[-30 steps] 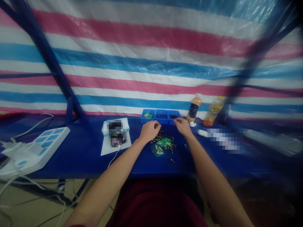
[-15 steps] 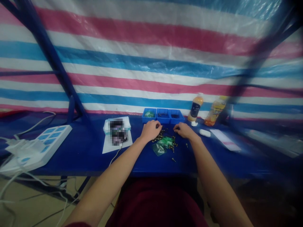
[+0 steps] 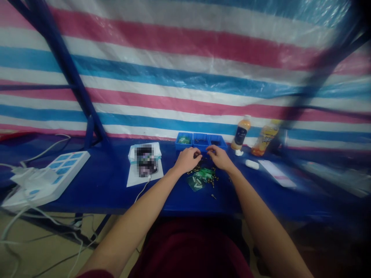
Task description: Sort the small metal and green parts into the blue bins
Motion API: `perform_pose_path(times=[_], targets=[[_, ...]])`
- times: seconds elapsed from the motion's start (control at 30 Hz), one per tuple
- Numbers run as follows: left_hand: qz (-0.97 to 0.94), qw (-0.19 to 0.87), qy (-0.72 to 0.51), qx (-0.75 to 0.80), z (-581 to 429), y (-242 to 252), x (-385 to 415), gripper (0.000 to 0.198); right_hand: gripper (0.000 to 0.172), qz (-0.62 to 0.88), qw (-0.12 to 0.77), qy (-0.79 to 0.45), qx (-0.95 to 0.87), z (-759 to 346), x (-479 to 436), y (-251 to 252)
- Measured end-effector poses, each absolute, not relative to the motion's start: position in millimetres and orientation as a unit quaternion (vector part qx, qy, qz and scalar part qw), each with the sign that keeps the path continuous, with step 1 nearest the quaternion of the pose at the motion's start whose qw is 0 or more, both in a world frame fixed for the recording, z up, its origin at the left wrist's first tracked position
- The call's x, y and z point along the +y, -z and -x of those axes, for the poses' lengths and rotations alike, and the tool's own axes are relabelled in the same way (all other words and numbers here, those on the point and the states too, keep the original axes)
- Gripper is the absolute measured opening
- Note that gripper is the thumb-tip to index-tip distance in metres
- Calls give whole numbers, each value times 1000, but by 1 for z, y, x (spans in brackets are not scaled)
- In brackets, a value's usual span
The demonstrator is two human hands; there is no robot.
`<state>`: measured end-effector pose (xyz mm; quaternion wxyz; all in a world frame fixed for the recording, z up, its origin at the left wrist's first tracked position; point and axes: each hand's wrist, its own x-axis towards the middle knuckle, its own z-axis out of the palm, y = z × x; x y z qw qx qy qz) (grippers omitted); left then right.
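Note:
My left hand (image 3: 188,159) is over the far left of a pile of small brass-coloured screw-like parts (image 3: 215,178). Its fingers are curled together, and whatever they hold is hidden. Close on its right, my right hand (image 3: 220,157) has bent fingers drawn together in front of the blue bins; anything in them is too small to name. Below the hands lie green plastic pieces (image 3: 206,173) and a small clear bag with white pieces (image 3: 196,183). One loose screw-like part (image 3: 213,196) lies nearer the table edge.
Behind the hands stand three blue bins (image 3: 184,146) with small parts. Two drink bottles (image 3: 240,135), a white case (image 3: 252,164) and a paper strip (image 3: 276,173) are at right. A blurred device on paper (image 3: 131,178) and a power strip (image 3: 68,170) are at left.
My right hand has moved left and slightly away from me, closer to my left hand and the bins. The left hand stays in nearly the same place.

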<state>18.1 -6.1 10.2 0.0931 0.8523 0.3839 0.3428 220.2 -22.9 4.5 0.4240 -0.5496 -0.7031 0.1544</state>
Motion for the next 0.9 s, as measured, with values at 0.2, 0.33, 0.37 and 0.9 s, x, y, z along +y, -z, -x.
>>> perform_pose_path(times=[0.2, 0.33, 0.37, 0.9], targets=[[-862, 104, -339, 362, -19, -12, -9, 23, 26, 480, 487, -328, -652, -207, -28, -10], [-867, 103, -346, 344, -20, -13, -9, 23, 33, 484, 483, -323, -655, -203, -30, -11], [-869, 102, -348, 338, -20, -13, -9, 24, 34, 488, 479, -320, -655, -202, -30, -11], [-865, 82, -342, 357, -19, -14, -9, 27, 28, 466, 478, -354, -655, -203, -26, -7]])
